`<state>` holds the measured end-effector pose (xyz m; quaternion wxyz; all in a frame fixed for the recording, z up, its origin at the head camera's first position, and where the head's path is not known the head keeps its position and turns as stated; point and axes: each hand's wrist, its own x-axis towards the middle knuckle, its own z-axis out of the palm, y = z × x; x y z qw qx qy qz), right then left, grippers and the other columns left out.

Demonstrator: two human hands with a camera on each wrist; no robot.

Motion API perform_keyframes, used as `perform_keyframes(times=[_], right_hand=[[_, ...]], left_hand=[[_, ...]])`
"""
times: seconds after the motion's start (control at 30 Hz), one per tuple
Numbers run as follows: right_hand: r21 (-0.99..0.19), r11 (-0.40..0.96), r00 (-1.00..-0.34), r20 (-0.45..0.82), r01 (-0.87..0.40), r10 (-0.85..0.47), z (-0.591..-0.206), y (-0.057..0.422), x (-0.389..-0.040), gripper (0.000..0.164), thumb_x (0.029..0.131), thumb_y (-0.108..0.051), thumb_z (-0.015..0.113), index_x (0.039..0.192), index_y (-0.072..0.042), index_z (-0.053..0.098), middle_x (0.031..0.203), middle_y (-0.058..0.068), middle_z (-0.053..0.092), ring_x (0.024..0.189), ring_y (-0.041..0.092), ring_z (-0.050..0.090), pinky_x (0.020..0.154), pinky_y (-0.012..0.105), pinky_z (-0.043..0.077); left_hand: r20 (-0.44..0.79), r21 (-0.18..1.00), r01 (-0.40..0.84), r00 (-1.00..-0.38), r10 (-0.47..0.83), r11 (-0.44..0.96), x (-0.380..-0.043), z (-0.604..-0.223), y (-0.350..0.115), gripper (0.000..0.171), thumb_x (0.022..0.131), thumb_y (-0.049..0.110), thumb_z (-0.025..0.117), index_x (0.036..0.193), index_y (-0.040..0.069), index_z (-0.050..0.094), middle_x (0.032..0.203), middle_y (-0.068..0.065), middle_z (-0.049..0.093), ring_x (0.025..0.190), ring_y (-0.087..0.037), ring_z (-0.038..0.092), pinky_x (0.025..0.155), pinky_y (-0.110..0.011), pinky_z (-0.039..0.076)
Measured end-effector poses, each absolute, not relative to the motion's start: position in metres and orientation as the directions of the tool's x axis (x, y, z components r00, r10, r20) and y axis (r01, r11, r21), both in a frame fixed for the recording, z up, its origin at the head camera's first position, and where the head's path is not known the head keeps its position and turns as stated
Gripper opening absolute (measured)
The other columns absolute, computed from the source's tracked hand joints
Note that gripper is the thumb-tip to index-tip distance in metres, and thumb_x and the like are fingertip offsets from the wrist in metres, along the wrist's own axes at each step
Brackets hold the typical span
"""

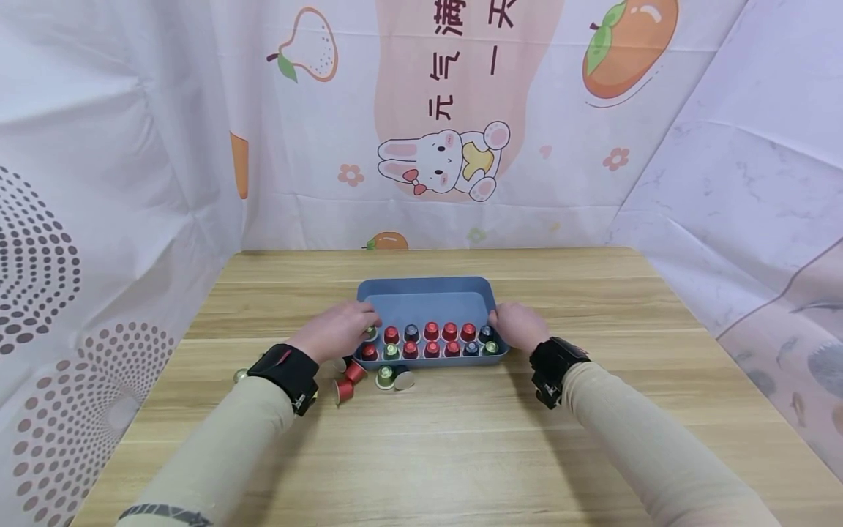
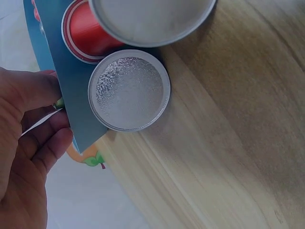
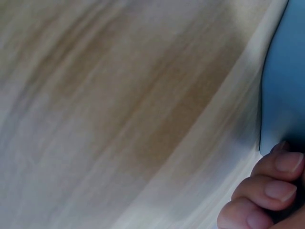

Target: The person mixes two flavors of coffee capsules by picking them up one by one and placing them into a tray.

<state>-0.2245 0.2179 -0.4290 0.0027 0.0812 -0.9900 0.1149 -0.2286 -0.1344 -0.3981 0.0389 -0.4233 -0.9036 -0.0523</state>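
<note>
A blue tray [image 1: 421, 285] stands on the table with coffee capsules in two rows along its near side: red capsules [image 1: 431, 331], dark capsules [image 1: 411, 333] and green capsules [image 1: 391, 351]. At the tray's left end my left hand [image 1: 336, 331] pinches a green capsule [image 1: 370, 334], whose pale lid edge and a bit of green show between thumb and fingers in the left wrist view. My right hand [image 1: 520, 326] grips the tray's right wall, fingers [image 3: 281, 191] curled by its corner in the right wrist view.
Before the tray lie loose capsules: a green capsule [image 1: 385, 377], a dark capsule [image 1: 404, 379] tipped with its pale lid forward, and two red capsules, one a red capsule [image 1: 344, 391] on its side. Another capsule [image 1: 241, 375] shows beside the left wrist. A printed curtain [image 1: 296, 146] hangs behind the table.
</note>
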Motion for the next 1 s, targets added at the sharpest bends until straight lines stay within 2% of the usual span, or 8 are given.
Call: perform_keyframes(times=[0.3,0.5,0.63,0.83,1.0], right_hand=[[-0.233,0.958,-0.986,0.027,-0.169,-0.167,-0.4291,0.2181,-0.2244,0.038,0.103,-0.018,0.046,0.067,-0.009,0.051,0.073,0.011,0.059,0.065,0.027,0.056,0.068,0.051,0.052],[-0.231,0.958,-0.985,0.031,-0.170,-0.168,-0.4304,0.2185,-0.2249,0.038,0.103,-0.018,0.047,0.067,-0.008,0.051,0.072,0.011,0.059,0.065,0.026,0.056,0.067,0.051,0.052],[-0.232,0.960,-0.987,0.024,-0.157,-0.156,-0.4306,0.2183,-0.2251,0.038,0.103,-0.018,0.046,0.068,-0.008,0.052,0.073,0.011,0.060,0.066,0.027,0.056,0.067,0.051,0.051],[-0.234,0.960,-0.988,0.018,-0.154,-0.154,-0.4304,0.2179,-0.2250,0.037,0.103,-0.018,0.046,0.068,-0.009,0.052,0.073,0.011,0.059,0.065,0.026,0.056,0.067,0.050,0.051],[-0.235,0.960,-0.988,0.016,-0.152,-0.152,-0.4306,0.2183,-0.2253,0.038,0.103,-0.018,0.046,0.067,-0.009,0.051,0.072,0.010,0.058,0.065,0.026,0.055,0.066,0.049,0.051]], left_hand=[[0.117,0.011,0.780,-0.622,0.774,0.625,-0.2258,-0.3975,-0.1332,0.018,0.090,0.000,0.073,0.107,0.007,0.075,0.099,-0.006,0.070,0.092,-0.024,0.067,0.089,-0.041,0.054],[0.066,-0.011,0.772,-0.633,0.771,0.635,-0.2239,-0.3965,-0.1317,0.017,0.094,0.004,0.070,0.109,0.009,0.077,0.107,-0.007,0.072,0.100,-0.025,0.066,0.097,-0.047,0.050],[0.057,-0.014,0.779,-0.625,0.778,0.627,-0.2235,-0.3967,-0.1323,0.016,0.096,0.009,0.069,0.110,0.011,0.078,0.110,-0.007,0.073,0.105,-0.025,0.066,0.099,-0.048,0.048],[0.088,0.001,0.788,-0.613,0.785,0.615,-0.2227,-0.3970,-0.1347,0.017,0.096,0.009,0.070,0.110,0.010,0.078,0.112,-0.008,0.072,0.106,-0.027,0.066,0.099,-0.047,0.049],[0.147,0.010,0.803,-0.590,0.794,0.596,-0.2227,-0.3983,-0.1392,0.015,0.094,0.009,0.071,0.108,0.007,0.077,0.107,-0.008,0.071,0.101,-0.026,0.064,0.096,-0.043,0.051]])
